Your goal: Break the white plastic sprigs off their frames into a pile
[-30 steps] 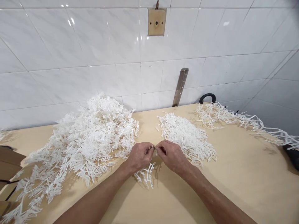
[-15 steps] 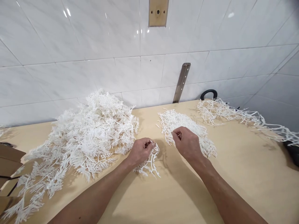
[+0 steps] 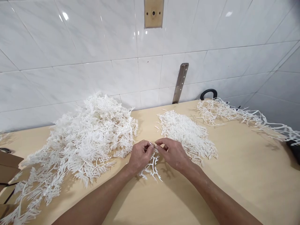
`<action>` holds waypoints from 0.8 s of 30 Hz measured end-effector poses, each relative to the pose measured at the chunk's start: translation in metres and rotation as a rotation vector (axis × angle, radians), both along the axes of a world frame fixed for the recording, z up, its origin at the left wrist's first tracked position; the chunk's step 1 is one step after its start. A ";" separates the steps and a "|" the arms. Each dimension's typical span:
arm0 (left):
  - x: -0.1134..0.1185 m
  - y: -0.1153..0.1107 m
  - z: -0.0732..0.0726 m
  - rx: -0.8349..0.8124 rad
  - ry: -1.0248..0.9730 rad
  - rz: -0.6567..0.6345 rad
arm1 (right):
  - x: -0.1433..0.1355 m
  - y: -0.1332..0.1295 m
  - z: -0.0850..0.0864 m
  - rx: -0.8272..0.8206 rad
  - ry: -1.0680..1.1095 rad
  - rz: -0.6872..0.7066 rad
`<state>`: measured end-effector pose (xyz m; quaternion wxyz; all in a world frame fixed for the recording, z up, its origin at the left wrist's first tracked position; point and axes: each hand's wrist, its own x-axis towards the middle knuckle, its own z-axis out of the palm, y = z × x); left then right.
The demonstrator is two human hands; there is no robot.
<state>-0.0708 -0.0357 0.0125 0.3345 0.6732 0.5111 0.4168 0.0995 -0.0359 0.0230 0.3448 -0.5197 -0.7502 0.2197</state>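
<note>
And back comes the right hand (image 3: pixel 173 154) from the pile of white snippets (image 3: pixel 187 132), so both hands meet atop the white branched sprig (image 3: pixel 153 166) hanging over the table (image 3: pixel 236 175), left hand (image 3: pixel 139 157) pinching it, right's grip unclear.

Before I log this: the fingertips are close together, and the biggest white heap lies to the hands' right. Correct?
Wrong side: in the head view, the biggest white heap lies left of the left hand and right hand; the rest holds.

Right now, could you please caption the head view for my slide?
Hands meet at a white branch between white piles on a table.
</note>
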 end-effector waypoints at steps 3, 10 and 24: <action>0.001 0.000 0.000 0.031 0.055 0.004 | -0.001 0.000 -0.004 0.086 -0.030 0.024; 0.002 0.000 -0.004 0.205 0.189 0.024 | -0.005 -0.004 -0.006 0.131 -0.147 -0.007; -0.014 0.008 0.000 0.298 0.107 0.102 | 0.011 0.015 -0.010 0.142 -0.086 -0.351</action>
